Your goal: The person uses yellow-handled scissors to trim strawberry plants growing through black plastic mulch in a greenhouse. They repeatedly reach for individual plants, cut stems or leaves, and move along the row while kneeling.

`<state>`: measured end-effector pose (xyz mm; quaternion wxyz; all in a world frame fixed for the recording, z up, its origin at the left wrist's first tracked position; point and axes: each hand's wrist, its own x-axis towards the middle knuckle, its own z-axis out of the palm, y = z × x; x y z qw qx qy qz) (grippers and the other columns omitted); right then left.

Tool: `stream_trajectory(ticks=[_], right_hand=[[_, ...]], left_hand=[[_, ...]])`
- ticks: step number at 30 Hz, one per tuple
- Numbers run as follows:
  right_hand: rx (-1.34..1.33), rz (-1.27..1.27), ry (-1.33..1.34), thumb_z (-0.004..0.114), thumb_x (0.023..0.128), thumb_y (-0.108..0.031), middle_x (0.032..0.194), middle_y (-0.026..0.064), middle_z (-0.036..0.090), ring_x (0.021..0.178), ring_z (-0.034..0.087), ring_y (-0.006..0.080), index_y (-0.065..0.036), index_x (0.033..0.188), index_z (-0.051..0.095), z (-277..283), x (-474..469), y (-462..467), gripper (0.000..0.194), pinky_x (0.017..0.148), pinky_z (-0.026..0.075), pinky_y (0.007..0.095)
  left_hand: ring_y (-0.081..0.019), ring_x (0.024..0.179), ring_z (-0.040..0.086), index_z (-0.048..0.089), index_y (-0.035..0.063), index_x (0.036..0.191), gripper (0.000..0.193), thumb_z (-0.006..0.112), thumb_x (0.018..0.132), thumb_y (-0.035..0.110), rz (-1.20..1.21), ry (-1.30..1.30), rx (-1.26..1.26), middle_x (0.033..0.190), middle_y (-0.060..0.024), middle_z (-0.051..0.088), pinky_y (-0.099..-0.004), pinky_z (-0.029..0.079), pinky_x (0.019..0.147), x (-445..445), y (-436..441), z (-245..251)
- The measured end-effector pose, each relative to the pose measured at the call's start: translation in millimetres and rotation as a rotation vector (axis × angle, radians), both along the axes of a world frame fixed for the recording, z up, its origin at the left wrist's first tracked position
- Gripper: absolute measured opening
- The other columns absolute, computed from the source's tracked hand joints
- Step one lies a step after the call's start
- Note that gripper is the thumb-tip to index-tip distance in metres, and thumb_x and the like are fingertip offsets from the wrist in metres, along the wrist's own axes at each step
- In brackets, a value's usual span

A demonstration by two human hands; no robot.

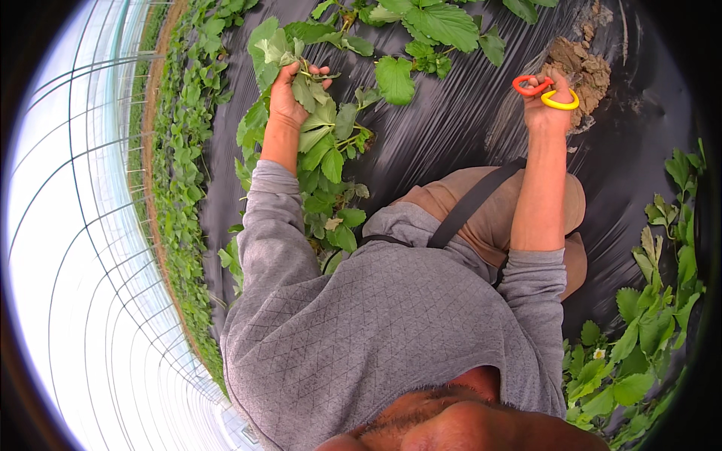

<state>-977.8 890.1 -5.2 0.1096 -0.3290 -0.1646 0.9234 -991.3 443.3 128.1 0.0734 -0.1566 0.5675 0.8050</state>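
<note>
My left hand (289, 96) grips a bunch of picked-looking, pale-backed strawberry leaves (304, 90), their undersides partly turned up. Around and below it grow green strawberry plants (324, 155) along the bed. Out to the right, my right hand (547, 110) holds a pair of scissors (560, 100) with one red and one yellow loop handle. Their blades are hidden from view. Just behind that hand lies a heap of brown soil (586, 73) on black plastic mulch film (434, 124).
More strawberry plants (440, 28) stand ahead, and others (637, 361) line the right side, one with a white flower (599, 353). At left runs another planted row (180, 169) beside the greenhouse's plastic wall (67, 169). My bent knee (572, 206) rests near the film.
</note>
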Motion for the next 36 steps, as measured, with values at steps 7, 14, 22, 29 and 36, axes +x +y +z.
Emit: stream_trajectory(ticks=[7,14,22,29,36], right_hand=[[-0.002,0.001,0.013,0.064,0.092,-0.012,0.077,0.0104,0.061,0.065,0.063,0.0248,-0.003,0.094,0.053,0,2,-1,0.014,0.062,0.058,0.0354],[-0.003,0.004,0.001,0.066,0.092,-0.014,0.077,0.0105,0.061,0.066,0.064,0.0254,-0.003,0.094,0.054,2,3,-2,0.016,0.061,0.057,0.0362],[0.019,0.015,-0.036,0.062,0.094,-0.013,0.078,0.0107,0.060,0.067,0.062,0.0248,-0.003,0.096,0.052,3,3,-2,0.015,0.063,0.057,0.0364],[0.043,0.054,-0.064,0.062,0.093,-0.013,0.079,0.0093,0.061,0.067,0.063,0.0237,-0.004,0.096,0.053,3,5,-6,0.013,0.064,0.057,0.0358],[0.006,0.018,-0.030,0.064,0.092,-0.015,0.079,0.0088,0.062,0.065,0.063,0.0214,-0.006,0.093,0.053,8,6,-2,0.014,0.058,0.058,0.0322]], left_hand=[[-0.0230,0.074,0.063,0.058,0.0092,0.090,0.023,0.053,0.098,0.029,0.131,-0.112,-0.146,0.073,-0.0043,0.060,-0.0424,0.054,0.067,-3,11,8],[-0.0167,0.062,0.054,0.058,0.0068,0.091,0.013,0.059,0.095,0.019,0.173,-0.008,-0.504,0.065,-0.0019,0.052,-0.0342,0.044,0.059,7,38,26],[-0.0125,0.053,0.047,0.061,0.0033,0.083,0.008,0.064,0.087,0.010,0.260,0.081,-0.607,0.062,-0.0010,0.051,-0.0292,0.038,0.050,14,55,36],[-0.0094,0.053,0.047,0.066,0.0002,0.089,0.009,0.065,0.090,0.009,0.178,0.471,-0.792,0.064,-0.0015,0.055,-0.0263,0.036,0.049,19,90,93],[-0.0156,0.077,0.062,0.064,0.0014,0.102,0.023,0.070,0.091,0.021,0.171,0.798,-1.424,0.087,-0.0067,0.067,-0.0316,0.049,0.071,-110,14,189]])
